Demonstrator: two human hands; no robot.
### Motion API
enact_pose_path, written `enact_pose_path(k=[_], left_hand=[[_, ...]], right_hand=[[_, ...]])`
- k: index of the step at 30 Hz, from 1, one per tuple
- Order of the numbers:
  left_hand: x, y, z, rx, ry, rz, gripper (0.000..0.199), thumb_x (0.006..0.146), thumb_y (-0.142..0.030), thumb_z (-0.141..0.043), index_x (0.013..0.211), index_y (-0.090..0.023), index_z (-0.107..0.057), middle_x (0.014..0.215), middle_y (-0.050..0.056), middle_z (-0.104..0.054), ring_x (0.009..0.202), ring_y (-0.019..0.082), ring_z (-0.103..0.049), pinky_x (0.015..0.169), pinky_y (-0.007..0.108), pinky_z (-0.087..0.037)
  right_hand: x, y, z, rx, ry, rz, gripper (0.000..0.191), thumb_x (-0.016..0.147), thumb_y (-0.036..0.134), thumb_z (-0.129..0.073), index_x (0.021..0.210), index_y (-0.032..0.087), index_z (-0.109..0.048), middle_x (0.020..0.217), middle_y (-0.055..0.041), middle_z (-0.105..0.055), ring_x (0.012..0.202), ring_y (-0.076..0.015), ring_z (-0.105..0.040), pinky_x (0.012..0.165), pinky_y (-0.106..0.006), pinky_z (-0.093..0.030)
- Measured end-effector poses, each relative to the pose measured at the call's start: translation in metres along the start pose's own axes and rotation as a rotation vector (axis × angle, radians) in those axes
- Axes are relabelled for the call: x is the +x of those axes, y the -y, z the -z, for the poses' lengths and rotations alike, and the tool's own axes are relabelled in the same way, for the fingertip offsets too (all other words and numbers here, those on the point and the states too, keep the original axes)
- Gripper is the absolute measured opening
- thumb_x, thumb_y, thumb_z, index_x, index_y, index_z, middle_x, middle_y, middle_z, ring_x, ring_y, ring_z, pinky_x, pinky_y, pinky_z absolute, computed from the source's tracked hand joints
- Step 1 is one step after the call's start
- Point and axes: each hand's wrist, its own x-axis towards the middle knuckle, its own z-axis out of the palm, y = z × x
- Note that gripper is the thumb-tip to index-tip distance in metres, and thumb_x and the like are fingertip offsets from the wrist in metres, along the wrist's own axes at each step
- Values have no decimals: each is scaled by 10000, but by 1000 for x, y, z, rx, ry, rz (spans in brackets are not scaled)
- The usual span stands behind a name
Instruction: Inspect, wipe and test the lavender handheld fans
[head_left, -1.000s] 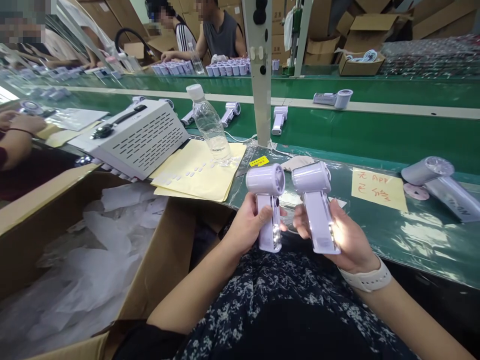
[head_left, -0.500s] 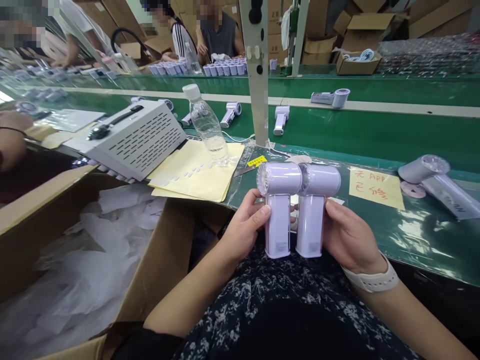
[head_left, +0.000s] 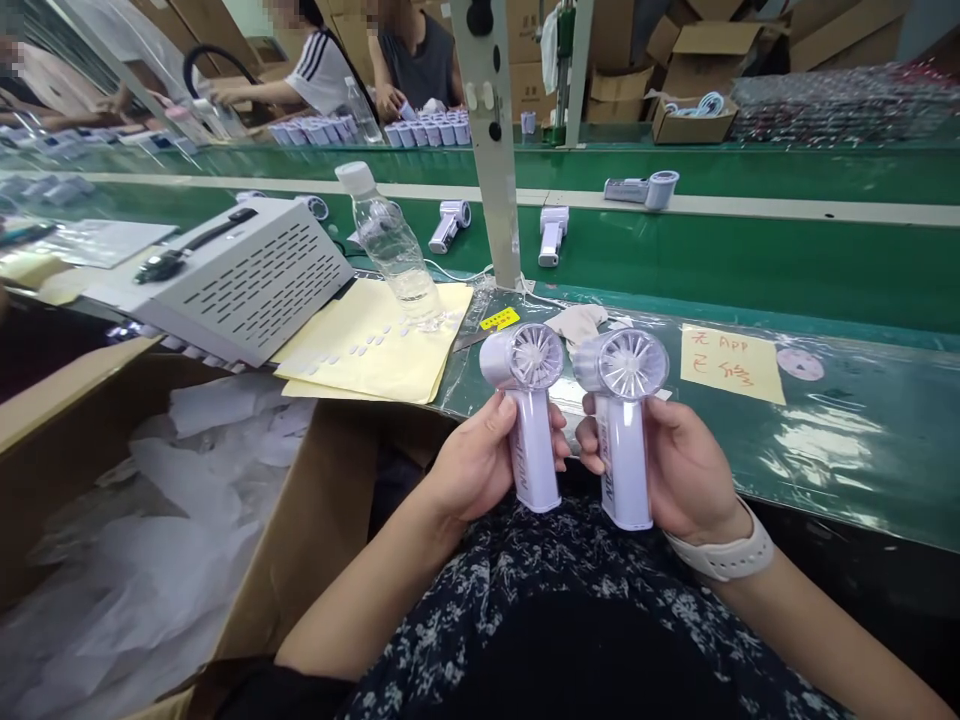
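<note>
A small lilac handheld fan (head_left: pixel 537 450) stands upright in my left hand (head_left: pixel 478 462), whose fingers wrap round its handle. My right hand (head_left: pixel 694 470) is closed round the handle of a second lilac fan (head_left: pixel 624 460), also upright, with dark lettering on its side. The two fans are side by side with a narrow gap between them, and their round grilles face toward me and to the right. Both are held over my lap at the front edge of the green bench (head_left: pixel 847 440). A white cloth (head_left: pixel 579 322) lies just behind them.
A bottle (head_left: pixel 394 245) stands on yellow paper (head_left: pixel 360 345) beside a grey vented box (head_left: pixel 240 270). Left of my lap is a carton (head_left: pixel 300 500) of clear bags. Fans lie on the green belt (head_left: pixel 750 250) behind a metal post (head_left: pixel 491 150). People sit beyond.
Both fans have been turned so their grilles and lettering show, and they have moved apart. The view has shifted right. The fan pair at the bench's right is out of view.
</note>
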Motion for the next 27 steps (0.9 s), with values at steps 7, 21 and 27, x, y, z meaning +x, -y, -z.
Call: enact_pose_path(k=[7,21,27], left_hand=[[-2,-1,0,115,36,-33,458,863,-288,-765,1252,-203,-538,1167,119,-738,1016,280,-749,860,411,-616],[2,2,5,192,55,-72,599,724,-512,-854,1121,-208,-523,1128,136,-763,908,282,-781,691,323,-630],[3,3,7,198,51,-56,610,722,-547,-842,1106,-212,-507,1148,137,-748,874,274,-778,683,333,-618]], right_hand=[[1,1,11,-12,-107,96,233,873,449,-600,986,256,-668,861,-56,-701,788,-240,-677,736,-415,-594],[8,-11,13,-113,-191,135,374,987,390,-578,1355,332,-602,1021,-21,-778,939,-246,-746,773,-401,-644],[10,-14,9,-72,-230,107,290,975,362,-576,1246,294,-655,987,-30,-776,932,-262,-745,783,-434,-640]])
